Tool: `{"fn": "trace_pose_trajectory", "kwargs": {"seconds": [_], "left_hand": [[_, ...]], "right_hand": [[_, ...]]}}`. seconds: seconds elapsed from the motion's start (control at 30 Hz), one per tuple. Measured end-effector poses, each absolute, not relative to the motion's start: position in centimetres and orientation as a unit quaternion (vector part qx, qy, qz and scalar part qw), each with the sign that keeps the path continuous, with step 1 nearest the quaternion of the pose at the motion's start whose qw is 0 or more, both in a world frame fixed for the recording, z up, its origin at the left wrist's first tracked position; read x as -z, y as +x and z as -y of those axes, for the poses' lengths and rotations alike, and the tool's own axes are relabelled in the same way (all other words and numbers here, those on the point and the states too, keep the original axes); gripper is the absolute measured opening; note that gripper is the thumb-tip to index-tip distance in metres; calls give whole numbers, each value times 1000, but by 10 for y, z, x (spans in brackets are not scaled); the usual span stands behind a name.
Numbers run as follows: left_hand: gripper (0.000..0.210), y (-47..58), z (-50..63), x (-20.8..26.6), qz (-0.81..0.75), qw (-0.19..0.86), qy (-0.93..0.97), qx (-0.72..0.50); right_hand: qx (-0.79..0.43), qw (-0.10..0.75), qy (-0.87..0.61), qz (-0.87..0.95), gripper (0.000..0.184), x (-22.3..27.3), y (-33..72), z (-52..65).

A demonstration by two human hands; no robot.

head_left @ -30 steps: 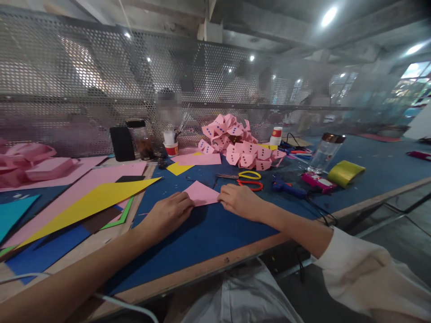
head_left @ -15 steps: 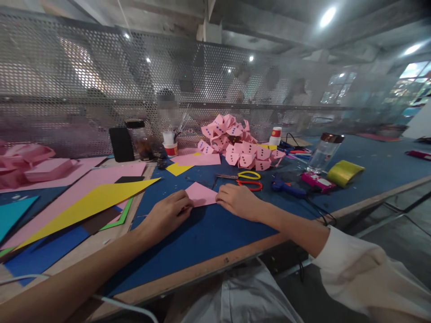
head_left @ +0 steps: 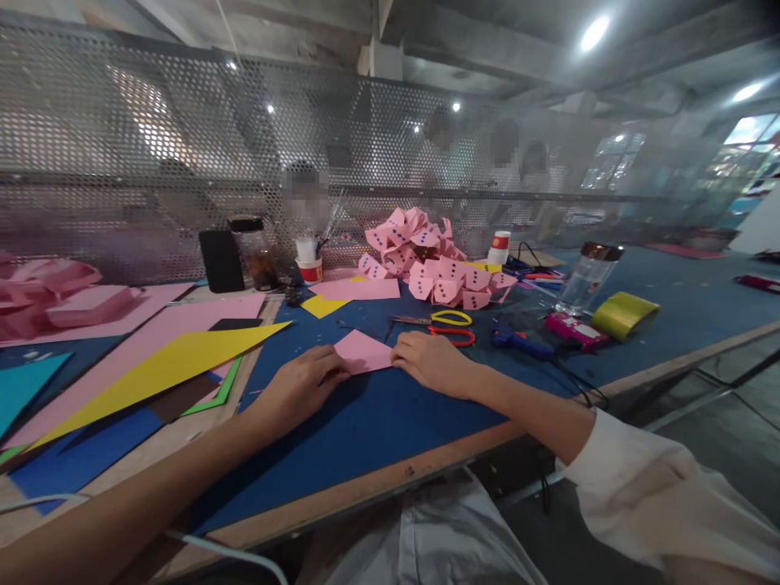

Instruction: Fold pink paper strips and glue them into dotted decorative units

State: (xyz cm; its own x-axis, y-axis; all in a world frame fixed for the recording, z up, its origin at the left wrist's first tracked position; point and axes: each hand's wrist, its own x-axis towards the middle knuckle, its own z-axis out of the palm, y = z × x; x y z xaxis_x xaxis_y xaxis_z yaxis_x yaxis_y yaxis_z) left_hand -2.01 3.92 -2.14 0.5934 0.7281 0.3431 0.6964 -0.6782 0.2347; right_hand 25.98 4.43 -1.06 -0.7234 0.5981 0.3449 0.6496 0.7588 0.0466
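A small piece of pink paper (head_left: 364,353), peaked at the top and straight along its near edge, lies on the blue work mat (head_left: 366,439). My left hand (head_left: 310,377) has its fingers closed on the paper's left end. At the right end, my right hand (head_left: 434,364) pinches the paper, the fingertips pressed together. Just behind my right hand rest scissors (head_left: 451,318) with one yellow and one red handle. Farther back sits a heap of pink folded paper pieces (head_left: 414,244) with dark dots.
Yellow paper (head_left: 164,378) and other coloured sheets lie on the left. A blue glue gun (head_left: 522,340), a magenta box (head_left: 574,331), a yellow roll (head_left: 626,315) and a clear bottle (head_left: 586,279) stand or lie right. Behind is a perforated metal screen (head_left: 244,146).
Almost nothing differs. Both hands stay on the pink paper, with the left hand's fingers shifted very slightly.
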Motion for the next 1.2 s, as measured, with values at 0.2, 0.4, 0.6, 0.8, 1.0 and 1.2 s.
{"fn": "trace_pose_trajectory", "kwargs": {"seconds": [0.2,0.4,0.6,0.8,1.0,1.2], "left_hand": [[22,-19,-44,19,-427,78,872,-226],[21,-20,-47,17,-472,92,850,-216],[28,-22,-47,13,-507,97,834,-197],[34,-24,-49,10,-521,92,831,-174],[36,-25,-49,7,-527,91,828,-166],[35,-31,-49,1,-521,126,831,-149]], "right_hand": [[23,172,-370,913,17,13,258,-50],[-43,200,-410,889,8,12,257,-53],[-75,208,-437,872,7,13,258,-56],[-90,214,-447,864,8,15,258,-58],[-100,217,-451,860,7,15,259,-57],[-103,221,-459,855,7,16,260,-58]]}}
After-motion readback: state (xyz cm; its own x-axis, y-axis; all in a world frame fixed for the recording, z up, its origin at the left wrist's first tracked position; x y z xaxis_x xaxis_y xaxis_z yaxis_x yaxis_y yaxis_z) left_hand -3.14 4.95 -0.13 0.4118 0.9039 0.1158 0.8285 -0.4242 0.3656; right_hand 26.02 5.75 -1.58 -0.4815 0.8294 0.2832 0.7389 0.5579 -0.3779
